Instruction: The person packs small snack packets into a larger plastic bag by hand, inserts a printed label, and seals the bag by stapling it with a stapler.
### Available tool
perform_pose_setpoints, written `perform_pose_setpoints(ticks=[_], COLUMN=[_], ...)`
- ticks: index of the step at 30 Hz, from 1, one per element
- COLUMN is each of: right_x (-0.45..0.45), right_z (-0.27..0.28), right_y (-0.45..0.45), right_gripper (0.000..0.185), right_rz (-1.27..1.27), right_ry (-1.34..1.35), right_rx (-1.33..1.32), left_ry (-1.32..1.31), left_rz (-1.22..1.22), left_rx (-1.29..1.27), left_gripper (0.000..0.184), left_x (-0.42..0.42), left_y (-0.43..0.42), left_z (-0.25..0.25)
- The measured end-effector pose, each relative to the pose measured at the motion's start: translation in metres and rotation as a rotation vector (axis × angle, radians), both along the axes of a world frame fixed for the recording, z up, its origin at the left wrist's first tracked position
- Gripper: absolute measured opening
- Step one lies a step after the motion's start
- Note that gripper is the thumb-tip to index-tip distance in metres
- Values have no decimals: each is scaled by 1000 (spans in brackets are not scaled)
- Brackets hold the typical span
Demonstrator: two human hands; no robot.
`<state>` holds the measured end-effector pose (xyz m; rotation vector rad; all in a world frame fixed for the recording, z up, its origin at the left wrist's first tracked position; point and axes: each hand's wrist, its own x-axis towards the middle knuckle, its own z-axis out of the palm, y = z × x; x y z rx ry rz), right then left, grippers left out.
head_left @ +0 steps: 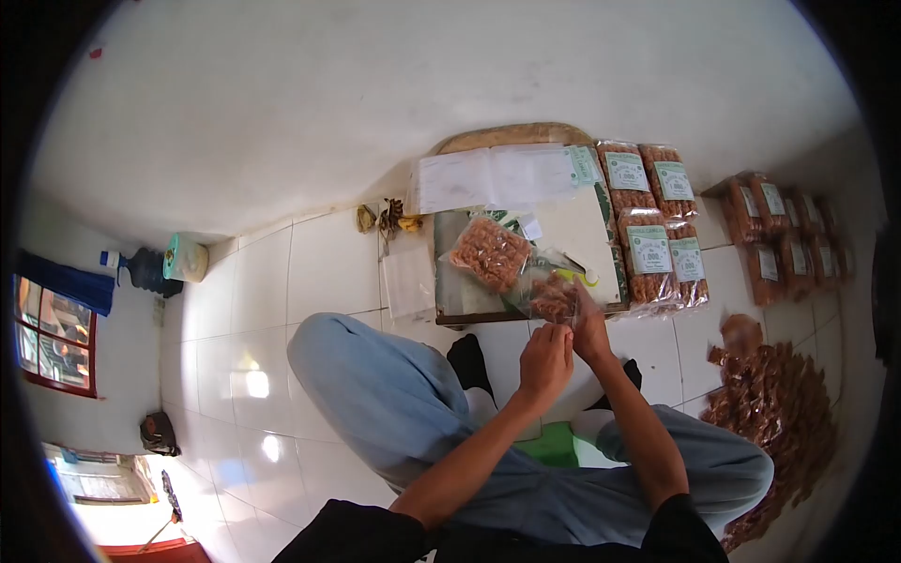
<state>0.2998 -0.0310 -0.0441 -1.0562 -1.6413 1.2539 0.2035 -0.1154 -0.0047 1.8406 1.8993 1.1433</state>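
Just beyond my knees, at the near edge of the low table [469, 302], my two hands are close together at a clear plastic bag of brown snacks [554, 298]. My left hand [547, 361] has its fingers closed at the bag's near end. My right hand [591, 324] is wrapped round the bag's right side. A larger clear bag of brown snacks [492, 253] lies on the table to the left. Scissors with a yellow-green handle [588, 278] are right behind the bag in my hands.
White sheets [497, 176] and green labels [582, 166] lie at the table's back. Labelled snack packs [649, 249] stand at its right, with more packs [770, 263] beyond. Many small brown packets [779, 413] cover the floor at right. Clear plastic bags [409, 281] lie left of the table.
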Motion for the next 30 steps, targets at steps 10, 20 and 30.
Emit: perform_pose_setpoints(ticks=[10, 20, 30], right_x=[-21, -43, -15], right_z=[18, -34, -1], right_y=[31, 17, 23], right_gripper=[50, 79, 99], right_rz=[198, 231, 480], right_ry=[495, 450, -186], right_rx=[-922, -326, -61], left_ry=[-29, 87, 579], left_rz=[-70, -285, -217], left_rx=[23, -56, -407], left_gripper=[11, 11, 84], left_x=[12, -23, -189], left_y=[5, 1, 89], left_z=[24, 45, 8])
